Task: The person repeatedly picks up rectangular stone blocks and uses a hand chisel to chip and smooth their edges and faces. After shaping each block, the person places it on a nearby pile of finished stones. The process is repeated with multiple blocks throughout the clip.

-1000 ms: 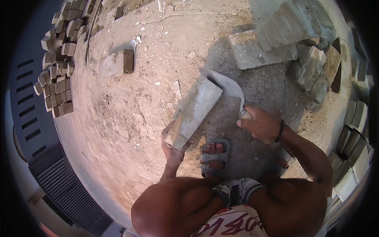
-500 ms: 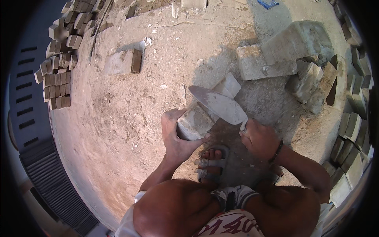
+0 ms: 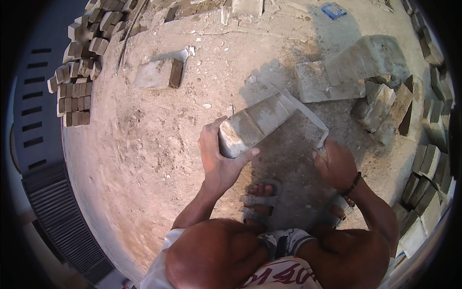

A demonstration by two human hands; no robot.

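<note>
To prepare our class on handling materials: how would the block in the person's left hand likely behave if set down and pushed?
The block is probably stiff: its edges run straight though the left hand grips only one end. Its flat faces suggest sliding rather than rolling. Its rough, dusty-looking surface may shed grit.

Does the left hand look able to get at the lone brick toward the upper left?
Probably not: the left hand is gripping one end of a block and would likely have to release it first, though nothing large blocks the way to the lone brick.
</note>
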